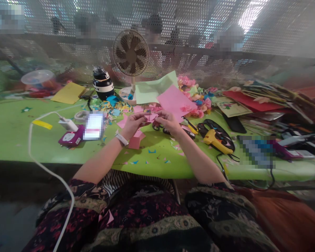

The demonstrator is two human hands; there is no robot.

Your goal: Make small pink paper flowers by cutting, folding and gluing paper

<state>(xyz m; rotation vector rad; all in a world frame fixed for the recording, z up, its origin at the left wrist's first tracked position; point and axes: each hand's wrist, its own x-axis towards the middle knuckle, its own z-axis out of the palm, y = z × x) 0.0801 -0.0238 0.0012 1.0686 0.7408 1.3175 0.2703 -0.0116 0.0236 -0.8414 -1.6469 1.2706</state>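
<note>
A green worktop [13,136] spans the view. A fan [131,54] stands toward its rear. Beside the fan, a pale green sheet [149,91] is partly covered by a pink sheet [173,99]. The left hand [133,124] and right hand [168,121] are close together. Pink squares [134,142] lie near the left wrist. Both hands' fingers pinch one small pink piece of paper [151,117] between them.

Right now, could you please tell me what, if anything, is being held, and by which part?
A small piece of pink paper, pinched at its opposite sides by the fingers of the left hand and right hand.
</note>
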